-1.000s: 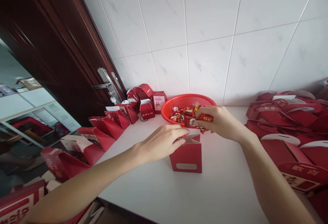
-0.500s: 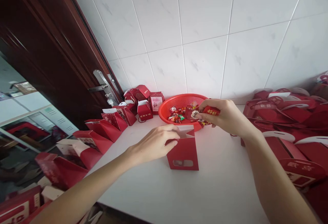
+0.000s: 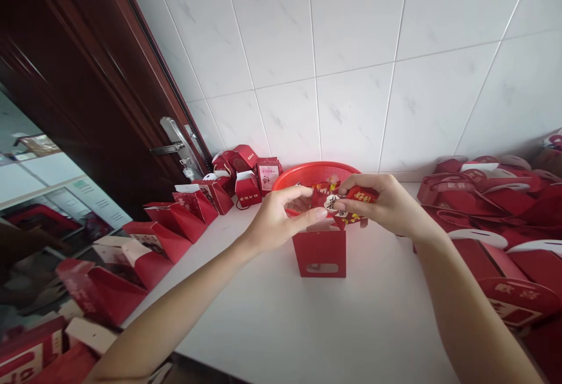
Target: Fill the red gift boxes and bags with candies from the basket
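My right hand point(image 3: 380, 199) is closed on red candy packets point(image 3: 331, 201) with gold and white print, fingers on top and thumb in front. At the left edge of these packets is my left hand point(image 3: 285, 214), its thumb and fingers apart; whether it touches them I cannot tell. Just below both hands a red paper gift box point(image 3: 322, 253) stands upright on the white table, its top open and a small clear window low on its front. Behind the hands lies a red plastic basket point(image 3: 318, 167), its contents mostly hidden by them.
Red gift boxes point(image 3: 188, 211) stand in a row along the table's left edge. Several small finished boxes point(image 3: 248, 188) sit beside the basket. Many more red boxes point(image 3: 474, 196) are heaped at the right. A tiled wall point(image 3: 351, 109) and a dark door point(image 3: 132, 97) bound the table.
My left hand has let go of the gift box and moved up and right to the candy packets. My right hand still holds the packets, nearly in place above the box.
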Available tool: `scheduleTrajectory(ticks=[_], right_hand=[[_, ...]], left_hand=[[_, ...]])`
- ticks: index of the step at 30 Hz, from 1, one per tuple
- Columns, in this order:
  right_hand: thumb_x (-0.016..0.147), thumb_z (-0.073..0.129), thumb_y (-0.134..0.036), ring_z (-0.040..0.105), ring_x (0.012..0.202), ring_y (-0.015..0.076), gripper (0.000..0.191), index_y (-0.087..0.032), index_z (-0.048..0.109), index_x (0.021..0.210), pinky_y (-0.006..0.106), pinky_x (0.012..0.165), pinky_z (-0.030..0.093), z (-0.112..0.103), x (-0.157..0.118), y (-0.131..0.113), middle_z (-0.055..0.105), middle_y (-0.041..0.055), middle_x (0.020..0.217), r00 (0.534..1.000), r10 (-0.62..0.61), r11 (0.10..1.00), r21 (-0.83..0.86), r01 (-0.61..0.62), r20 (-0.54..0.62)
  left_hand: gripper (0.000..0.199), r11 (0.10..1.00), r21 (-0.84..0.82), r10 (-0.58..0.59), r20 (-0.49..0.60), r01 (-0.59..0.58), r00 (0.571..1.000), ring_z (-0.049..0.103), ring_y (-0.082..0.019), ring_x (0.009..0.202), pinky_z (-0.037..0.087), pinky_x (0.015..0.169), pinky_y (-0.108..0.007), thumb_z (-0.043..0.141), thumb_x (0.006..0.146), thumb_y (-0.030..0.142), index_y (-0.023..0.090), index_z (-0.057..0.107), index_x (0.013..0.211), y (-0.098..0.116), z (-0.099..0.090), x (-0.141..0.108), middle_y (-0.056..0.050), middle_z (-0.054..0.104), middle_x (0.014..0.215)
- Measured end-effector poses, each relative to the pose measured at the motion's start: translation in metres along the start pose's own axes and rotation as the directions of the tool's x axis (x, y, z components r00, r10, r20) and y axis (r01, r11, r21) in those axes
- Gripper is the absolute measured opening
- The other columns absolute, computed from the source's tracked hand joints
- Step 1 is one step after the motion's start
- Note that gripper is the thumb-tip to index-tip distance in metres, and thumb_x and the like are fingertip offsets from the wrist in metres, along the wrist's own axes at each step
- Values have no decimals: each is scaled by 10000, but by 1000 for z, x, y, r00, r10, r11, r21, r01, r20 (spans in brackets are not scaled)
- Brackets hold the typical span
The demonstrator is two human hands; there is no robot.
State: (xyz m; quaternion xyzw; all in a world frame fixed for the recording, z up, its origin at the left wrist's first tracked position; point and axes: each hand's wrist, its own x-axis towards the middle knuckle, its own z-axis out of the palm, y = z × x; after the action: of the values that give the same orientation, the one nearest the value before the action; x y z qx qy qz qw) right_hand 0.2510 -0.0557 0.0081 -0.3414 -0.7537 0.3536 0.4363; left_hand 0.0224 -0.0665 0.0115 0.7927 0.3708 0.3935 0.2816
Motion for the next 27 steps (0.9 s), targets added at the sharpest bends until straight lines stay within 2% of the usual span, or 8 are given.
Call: scheduleTrajectory(ticks=[3, 8, 10, 15, 21, 23, 27], right_hand=[[773, 791, -535, 637, 595, 160, 378, -175, 710, 856, 269, 474, 539, 4, 0, -2, 689, 40, 764, 1000, 3, 999, 35, -3, 5], [772, 805, -496, 614, 547, 137, 352, -163, 715, 841, 255, 470, 541, -5, -4, -5, 696, 46, 730, 999, -3, 999, 37, 4, -44], [778, 796, -503, 591, 512, 125, 353, -162, 716, 825, 251, 462, 528, -10, -5, -7, 689, 42, 699, 998, -1, 1000, 14, 2, -71], [773, 784, -494, 584, 513, 136, 330, -175, 697, 783, 255, 442, 490, -15, -8, -11, 691, 46, 711, 997, 46, 997, -65, -50, -65], [878, 641, -283, 469, 470, 109, 155, -222, 645, 735, 253, 458, 367, -12, -7, -3, 627, -19, 594, 990, 91, 906, -403, -129, -111], [873, 620, -248, 440, 458, 107, 137, -232, 621, 738, 254, 456, 345, -10, -5, 1, 612, -32, 574, 991, 114, 876, -465, -131, -64], [877, 574, -218, 477, 482, 122, 150, -233, 571, 727, 256, 463, 334, -2, -1, 4, 617, -31, 586, 987, 147, 862, -498, -99, 59]], left_hand=[[229, 992, -121, -30, 5, 31, 1000, 718, -185, 858, 598, 772, -293, 719, 881, 391, 174, 739, 950, 5, 2, 2, -57, 767, 976], [220, 986, -166, -32, -113, 13, 993, 720, -173, 830, 602, 741, -268, 760, 843, 340, 172, 718, 979, -2, -5, -4, -37, 753, 918], [241, 996, -86, -2, -142, -11, 990, 720, -172, 809, 603, 745, -273, 772, 827, 333, 170, 720, 996, -8, -10, -9, -37, 755, 907], [177, 972, 205, 127, -57, -113, 990, 721, -195, 902, 585, 856, -313, 711, 884, 308, 174, 742, 995, -21, -18, -23, -70, 778, 998], [140, 888, 412, 248, -60, -202, 967, 724, -176, 900, 553, 825, -284, 608, 959, 252, 192, 718, 1021, -26, -8, -27, -51, 781, 996], [130, 877, 433, 254, -51, -208, 966, 718, -163, 883, 542, 809, -271, 587, 969, 228, 190, 699, 1023, -27, -4, -27, -43, 776, 993], [143, 867, 462, 221, -20, -187, 975, 705, -158, 854, 526, 784, -273, 547, 988, 224, 194, 679, 1034, -32, 2, -29, -31, 766, 976]])
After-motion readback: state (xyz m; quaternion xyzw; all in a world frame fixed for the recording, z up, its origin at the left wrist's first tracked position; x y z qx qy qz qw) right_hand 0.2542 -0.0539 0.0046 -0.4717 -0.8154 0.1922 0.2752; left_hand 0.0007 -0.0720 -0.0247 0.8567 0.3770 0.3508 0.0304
